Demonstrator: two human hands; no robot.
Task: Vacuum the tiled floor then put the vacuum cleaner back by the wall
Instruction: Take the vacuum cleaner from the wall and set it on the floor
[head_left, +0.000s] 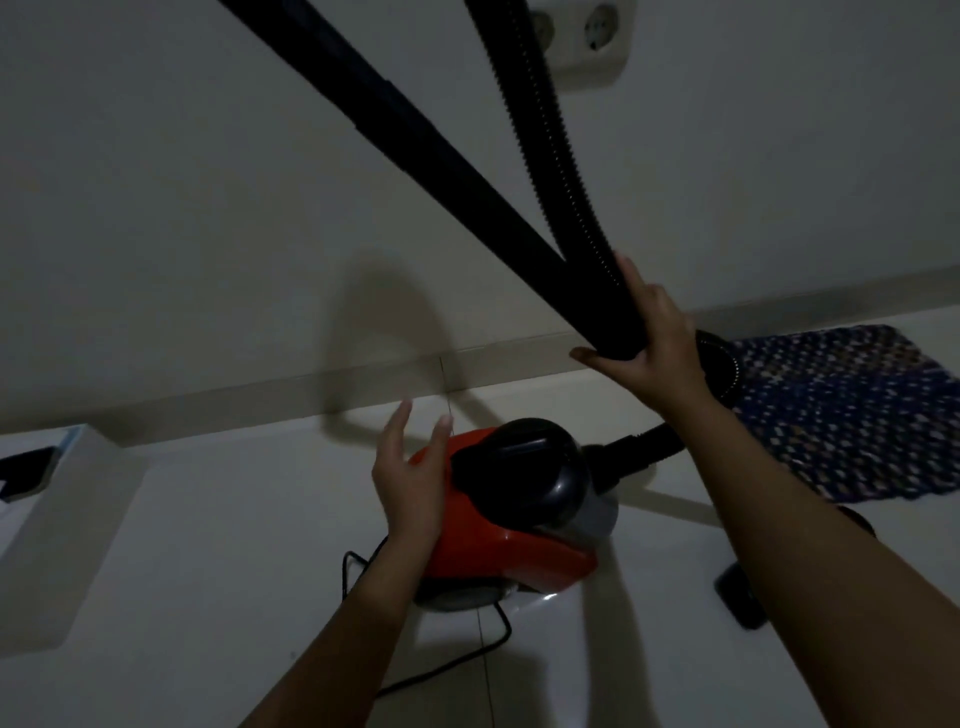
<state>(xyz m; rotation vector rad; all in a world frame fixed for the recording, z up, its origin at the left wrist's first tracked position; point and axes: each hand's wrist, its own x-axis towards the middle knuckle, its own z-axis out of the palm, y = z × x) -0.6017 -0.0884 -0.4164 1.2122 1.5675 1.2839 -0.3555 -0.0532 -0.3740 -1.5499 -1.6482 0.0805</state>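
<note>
Black wand (457, 171) in right-hand fingers (631, 280) (left spread)

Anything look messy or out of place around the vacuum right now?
Only the power cord: it trails loose in loops across the tiled floor behind the red vacuum cleaner, unwound and underfoot. The cleaner stands upright near the wall. Nothing looks spilled or broken.

Both forearms reach forward from the near edge. The left hand (410, 478) is spread, fingers extended and slightly apart, palm turned right, gripping nothing. The right hand (654, 332) is raised higher and farther right, its fingers and thumb curled closed around a black tube.
</note>
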